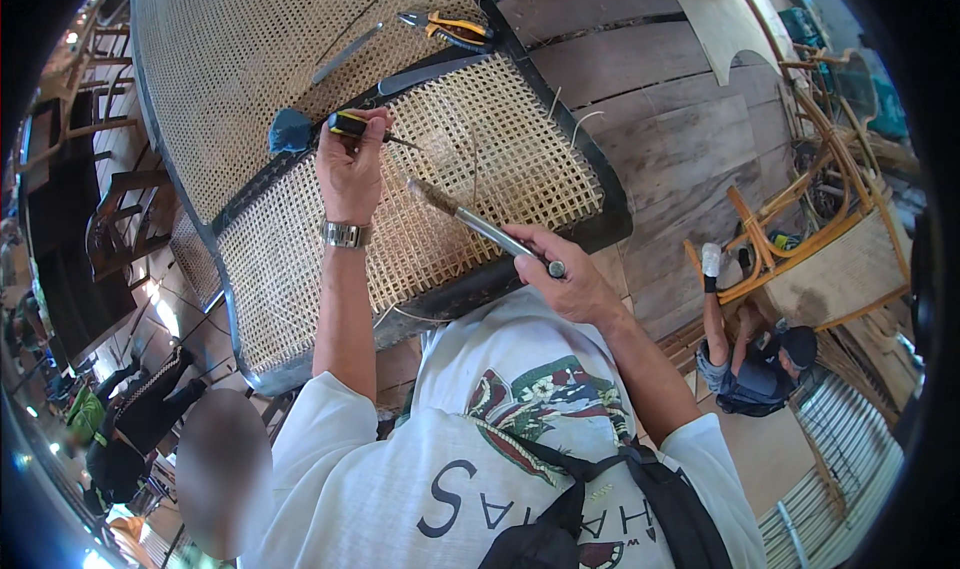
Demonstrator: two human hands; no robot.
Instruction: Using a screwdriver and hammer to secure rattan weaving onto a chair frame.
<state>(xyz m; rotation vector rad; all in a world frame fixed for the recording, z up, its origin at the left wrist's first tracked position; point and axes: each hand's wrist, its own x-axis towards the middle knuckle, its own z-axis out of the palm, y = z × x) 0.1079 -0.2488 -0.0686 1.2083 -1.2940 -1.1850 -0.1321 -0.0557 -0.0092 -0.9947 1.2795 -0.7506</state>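
Woven cane webbing in a dark frame [615, 204] lies in front of me. Over its middle, my left hand [350, 174] is closed on a screwdriver [347, 124] with a black and yellow handle, its thin shaft pointing right. My right hand [575, 279] grips a metal-handled tool [490, 231] whose brownish far end sits just above the cane; its exact kind is unclear. Loose cane strands stick up near the right edge. Beyond my left hand lie a blue lump [290, 131], a flat metal blade [348, 53], a long grey blade [430, 75] and yellow-handled pliers [455, 31].
A wooden plank surface [640, 109] extends to the right of the frame. Farther right, a co-worker [765, 364] sits beside a rattan chair frame [800, 229]. Dark wooden chairs [130, 219] stand at the left, with other people [140, 419] at the lower left.
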